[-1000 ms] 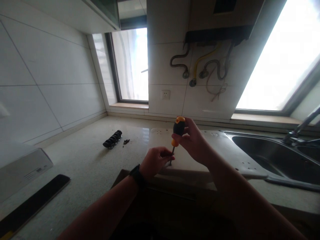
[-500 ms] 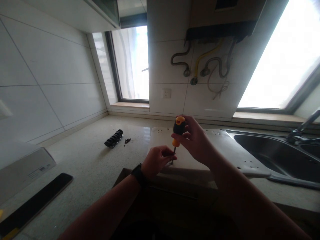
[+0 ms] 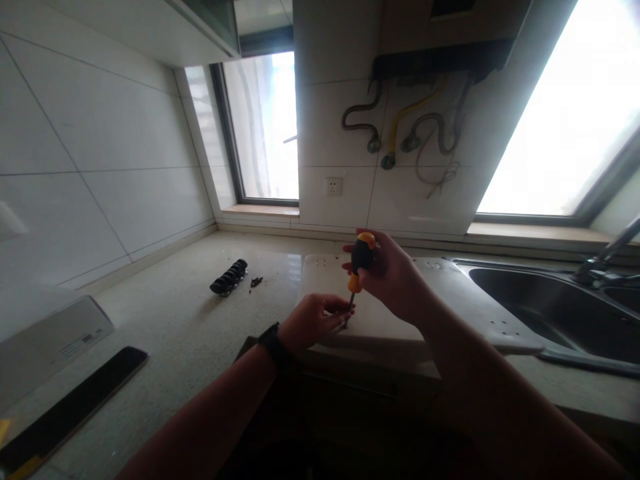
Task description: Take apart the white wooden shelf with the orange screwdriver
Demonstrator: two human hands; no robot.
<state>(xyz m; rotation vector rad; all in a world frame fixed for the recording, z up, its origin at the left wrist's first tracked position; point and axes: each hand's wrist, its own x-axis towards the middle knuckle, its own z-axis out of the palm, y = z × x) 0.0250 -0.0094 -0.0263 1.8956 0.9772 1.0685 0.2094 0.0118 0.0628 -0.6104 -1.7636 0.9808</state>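
Indeed, some print [image 3: 83, 339] is visible on the pale box [image 3: 43, 357], but it is too small to read. The right hand [image 3: 393, 277] grips the screwdriver [image 3: 363, 257] by its handle, and the left hand [image 3: 311, 320] pinches near its shaft. The screwdriver stands tilted at the white panel's [image 3: 395, 328] near edge. Since half a second ago, its handle leans more rightward and the right fingers have spread.

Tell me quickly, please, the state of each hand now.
Left hand: fingers at the thin metal screwdriver shaft; grip cannot be told.
Right hand: closed, holding the black-and-orange screwdriver handle.
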